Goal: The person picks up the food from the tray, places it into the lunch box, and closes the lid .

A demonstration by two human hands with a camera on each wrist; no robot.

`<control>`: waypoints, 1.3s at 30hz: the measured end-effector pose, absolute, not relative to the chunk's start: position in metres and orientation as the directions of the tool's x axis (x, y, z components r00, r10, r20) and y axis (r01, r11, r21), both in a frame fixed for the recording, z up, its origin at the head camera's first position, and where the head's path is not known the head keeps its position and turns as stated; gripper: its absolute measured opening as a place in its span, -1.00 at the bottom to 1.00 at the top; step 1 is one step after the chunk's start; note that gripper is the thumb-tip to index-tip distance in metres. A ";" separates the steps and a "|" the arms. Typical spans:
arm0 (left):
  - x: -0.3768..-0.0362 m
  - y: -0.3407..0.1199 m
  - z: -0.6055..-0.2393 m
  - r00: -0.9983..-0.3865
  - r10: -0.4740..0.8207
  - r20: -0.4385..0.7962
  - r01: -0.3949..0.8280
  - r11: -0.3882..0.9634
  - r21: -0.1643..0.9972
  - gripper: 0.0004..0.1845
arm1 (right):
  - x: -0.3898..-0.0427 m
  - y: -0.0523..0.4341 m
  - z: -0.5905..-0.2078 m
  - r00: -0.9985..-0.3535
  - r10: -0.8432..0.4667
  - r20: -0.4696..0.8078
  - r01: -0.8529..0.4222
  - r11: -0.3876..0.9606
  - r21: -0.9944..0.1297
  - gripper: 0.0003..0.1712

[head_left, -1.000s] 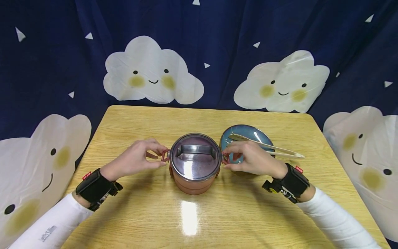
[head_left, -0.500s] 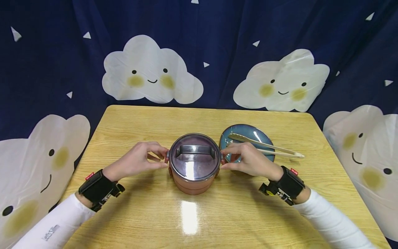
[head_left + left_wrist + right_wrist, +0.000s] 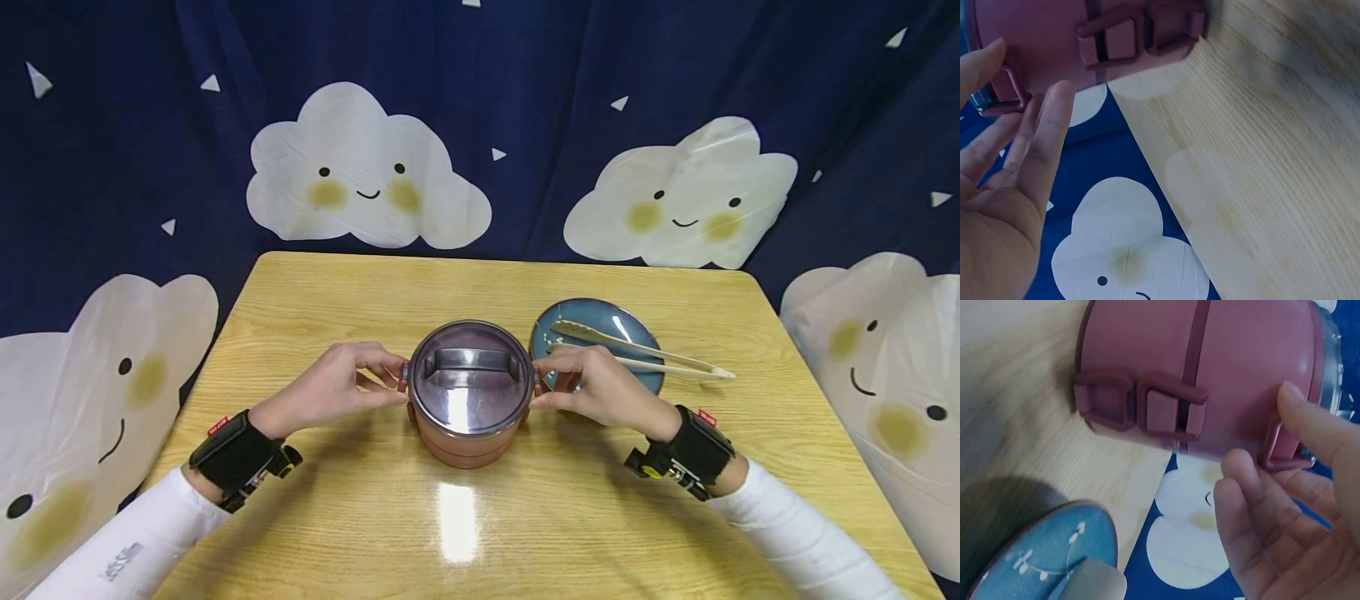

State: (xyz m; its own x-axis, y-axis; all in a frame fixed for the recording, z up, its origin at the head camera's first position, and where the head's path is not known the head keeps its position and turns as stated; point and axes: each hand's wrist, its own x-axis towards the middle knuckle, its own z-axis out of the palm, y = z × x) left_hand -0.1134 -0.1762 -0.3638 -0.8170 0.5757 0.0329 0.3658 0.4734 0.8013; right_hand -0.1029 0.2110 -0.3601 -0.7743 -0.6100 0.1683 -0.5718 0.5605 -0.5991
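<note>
Maroon clasps (image 3: pixel 1285 450), hidden from above, show at wrists: each hand's (image 3: pixel 333 387) grip pinches one.

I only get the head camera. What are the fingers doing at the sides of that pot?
Observer: The left wrist view shows the left hand pinching the left clip, a pink loop, between thumb and fingers.
Operator: And the other side?
Observer: The right hand pinches the right clip near the rim the same way.
Operator: Any more clips?
Observer: Yes, a lower latch lies flat against the pink container.
</note>
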 end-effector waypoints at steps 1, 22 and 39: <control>-0.113 -0.176 -0.363 -0.820 0.571 0.024 0.360 0.482 0.799 -0.67 | -0.102 0.210 -0.359 -0.779 -0.607 0.156 -0.562 0.567 -0.602 -0.53; -0.106 -0.172 -0.328 -0.822 0.391 -0.415 -0.233 0.435 0.870 -0.49 | -0.105 0.202 -0.325 -0.817 -0.333 -0.471 0.271 0.499 -0.823 -0.39; -0.111 -0.155 -0.322 -0.811 0.336 -0.479 -0.310 0.447 0.839 -0.60 | -0.106 0.186 -0.316 -0.778 -0.320 -0.540 0.325 0.531 -0.783 -0.50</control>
